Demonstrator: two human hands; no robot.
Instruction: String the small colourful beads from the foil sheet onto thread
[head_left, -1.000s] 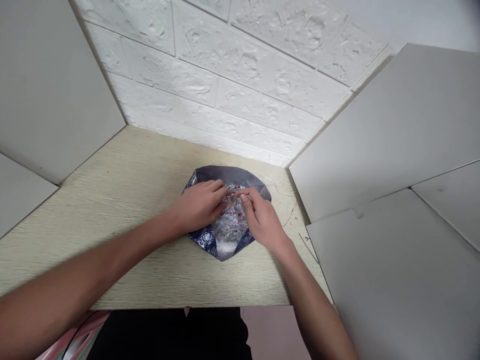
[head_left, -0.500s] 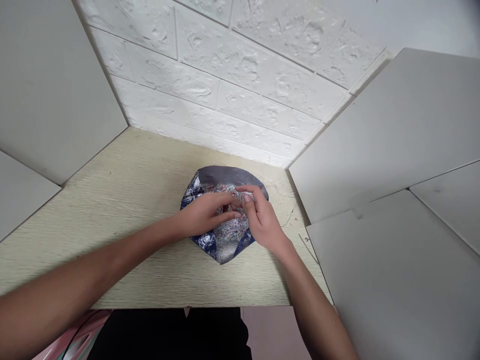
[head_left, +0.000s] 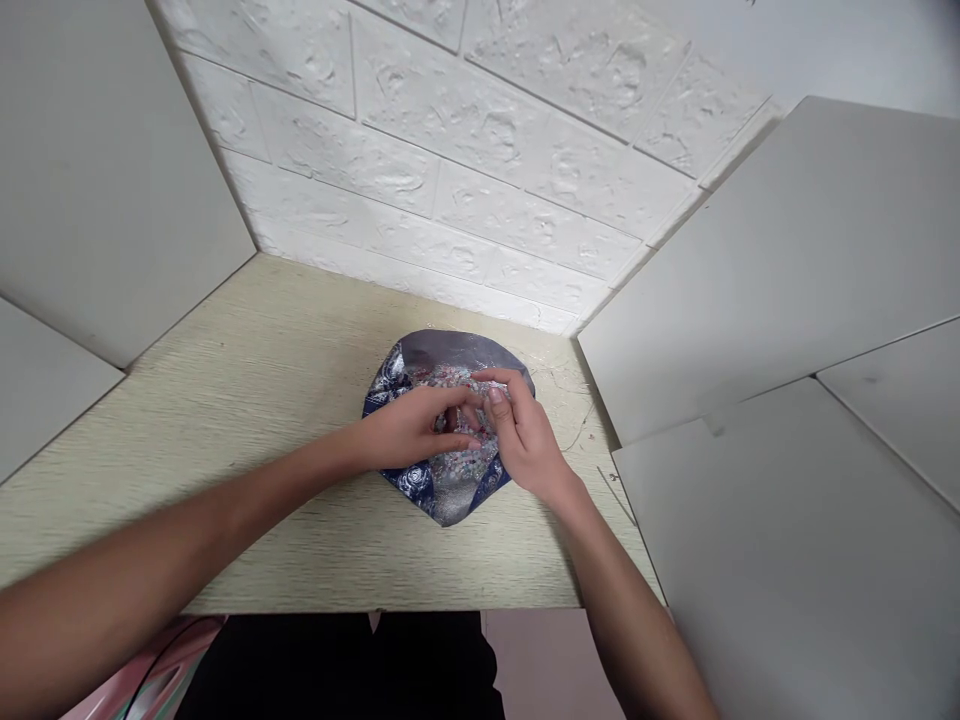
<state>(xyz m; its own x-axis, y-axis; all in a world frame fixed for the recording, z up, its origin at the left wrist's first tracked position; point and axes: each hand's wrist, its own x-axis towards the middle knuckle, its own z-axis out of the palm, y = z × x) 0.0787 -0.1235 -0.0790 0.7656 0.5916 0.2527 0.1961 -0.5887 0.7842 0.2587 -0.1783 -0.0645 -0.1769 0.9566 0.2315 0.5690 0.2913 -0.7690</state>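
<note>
A pale wood-grain table [head_left: 300, 570] meets a white brick-patterned wall [head_left: 487, 150] behind an opened blue-and-silver pouch [head_left: 461, 348], which holds small beads [head_left: 459, 464]. Over the pouch's left side curves the left hand [head_left: 412, 425], thumb apart from fingers; over its right side, the right hand [head_left: 526, 435] has thumb and forefinger close together, whether on anything I cannot tell. Right of the pouch lies a thin rod [head_left: 618, 496].

Multicoloured beads [head_left: 454, 463] lie heaped in an open, blue-patterned silvery container [head_left: 459, 349] on the table [head_left: 247, 400].
</note>
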